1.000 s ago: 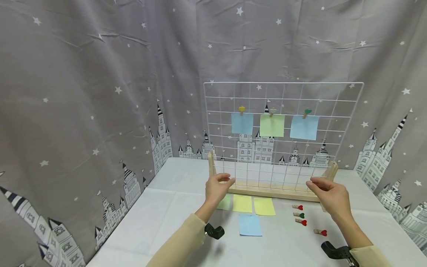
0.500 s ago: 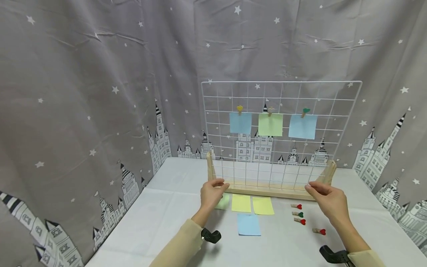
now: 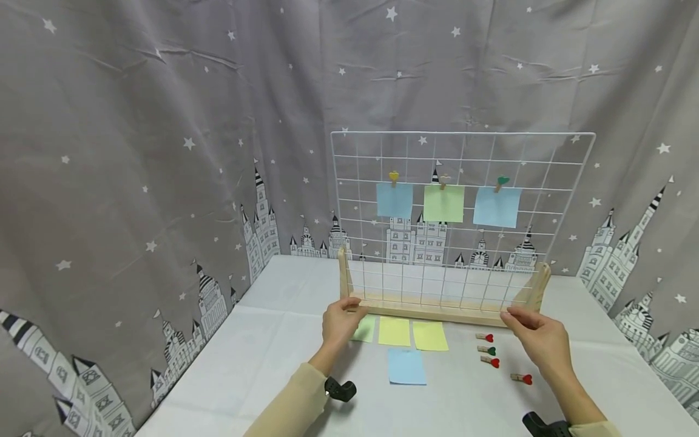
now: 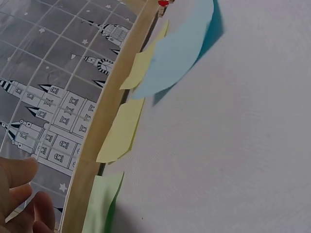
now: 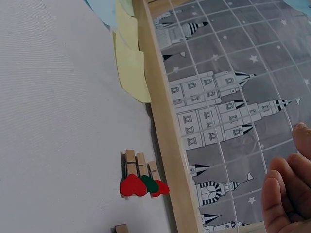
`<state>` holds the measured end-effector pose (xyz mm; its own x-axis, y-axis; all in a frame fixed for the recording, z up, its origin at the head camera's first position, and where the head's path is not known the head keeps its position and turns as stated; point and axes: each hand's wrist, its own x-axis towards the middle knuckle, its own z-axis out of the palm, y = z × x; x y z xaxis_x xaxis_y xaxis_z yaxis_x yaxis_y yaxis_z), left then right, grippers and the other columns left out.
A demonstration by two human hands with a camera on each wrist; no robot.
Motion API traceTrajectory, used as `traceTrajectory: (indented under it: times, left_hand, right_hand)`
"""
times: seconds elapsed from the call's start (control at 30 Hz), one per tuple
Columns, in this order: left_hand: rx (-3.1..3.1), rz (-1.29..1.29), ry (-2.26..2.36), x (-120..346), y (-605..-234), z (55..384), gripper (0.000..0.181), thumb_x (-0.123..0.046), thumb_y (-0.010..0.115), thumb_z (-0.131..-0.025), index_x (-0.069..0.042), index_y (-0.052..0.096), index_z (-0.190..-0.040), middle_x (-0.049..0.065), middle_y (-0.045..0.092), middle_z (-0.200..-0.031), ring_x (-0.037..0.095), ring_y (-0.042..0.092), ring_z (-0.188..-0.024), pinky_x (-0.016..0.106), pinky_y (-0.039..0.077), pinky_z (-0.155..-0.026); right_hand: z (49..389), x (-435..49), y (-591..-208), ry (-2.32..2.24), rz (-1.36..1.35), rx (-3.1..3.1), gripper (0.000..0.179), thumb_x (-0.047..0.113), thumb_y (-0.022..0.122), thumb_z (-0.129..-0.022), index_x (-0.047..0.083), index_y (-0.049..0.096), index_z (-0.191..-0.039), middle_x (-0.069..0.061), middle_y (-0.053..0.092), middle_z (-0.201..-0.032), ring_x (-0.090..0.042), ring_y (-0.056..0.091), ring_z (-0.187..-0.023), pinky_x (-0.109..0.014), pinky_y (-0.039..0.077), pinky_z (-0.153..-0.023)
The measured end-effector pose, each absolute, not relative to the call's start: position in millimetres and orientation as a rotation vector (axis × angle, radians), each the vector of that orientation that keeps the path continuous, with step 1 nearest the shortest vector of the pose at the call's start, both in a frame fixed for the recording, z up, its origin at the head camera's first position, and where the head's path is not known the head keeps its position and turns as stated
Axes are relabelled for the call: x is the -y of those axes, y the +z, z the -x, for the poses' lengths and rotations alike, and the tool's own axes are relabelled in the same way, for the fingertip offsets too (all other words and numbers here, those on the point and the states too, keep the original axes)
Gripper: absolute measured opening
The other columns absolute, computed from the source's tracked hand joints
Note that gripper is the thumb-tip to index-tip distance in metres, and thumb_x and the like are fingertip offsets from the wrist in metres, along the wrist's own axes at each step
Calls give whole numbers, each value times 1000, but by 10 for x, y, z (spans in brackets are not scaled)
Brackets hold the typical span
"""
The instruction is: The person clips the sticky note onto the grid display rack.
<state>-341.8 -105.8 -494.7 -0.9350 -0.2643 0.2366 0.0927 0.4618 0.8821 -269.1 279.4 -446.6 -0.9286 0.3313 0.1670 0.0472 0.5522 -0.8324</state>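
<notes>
My left hand (image 3: 338, 328) hovers over the left end of the wooden base, near a green sticky note (image 3: 363, 328); its fingers are loosely bent and hold nothing. Thumb and fingers show apart in the left wrist view. Off the base's right end is my right hand (image 3: 540, 334), also loosely bent with nothing in it. Between the hands lie two yellow sticky notes, a left one (image 3: 394, 331) and a right one (image 3: 430, 336), with a blue sticky note (image 3: 406, 366) in front. Several heart clothespins lie left of my right hand, including a green one (image 3: 486, 350) and a red one (image 3: 521, 379).
A white wire grid (image 3: 502, 243) stands upright in a wooden base (image 3: 437, 311). Clipped to it with heart clothespins are a blue note (image 3: 395, 200), a green note (image 3: 444, 204) and another blue note (image 3: 497, 207). A grey castle-print curtain (image 3: 164, 121) hangs behind the white-covered table (image 3: 262, 340).
My left hand has drawn back and a little left, away from the base. The right hand has lowered slightly toward me. Notes and clothespins stay where they were.
</notes>
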Motion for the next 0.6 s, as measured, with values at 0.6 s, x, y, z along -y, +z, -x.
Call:
traceTrajectory:
  times: [0.6]
  left_hand:
    - [2665, -129, -1010, 1075, -4994, 3445, 41, -23, 82, -83, -22, 75, -123, 0, 75, -125, 32, 72, -106, 45, 54, -73]
  right_hand:
    - [2639, -2875, -4552, 1418, 370, 2476, 63, 54, 73, -92, 6, 69, -133, -11, 77, -115, 10, 60, -77, -19, 53, -66]
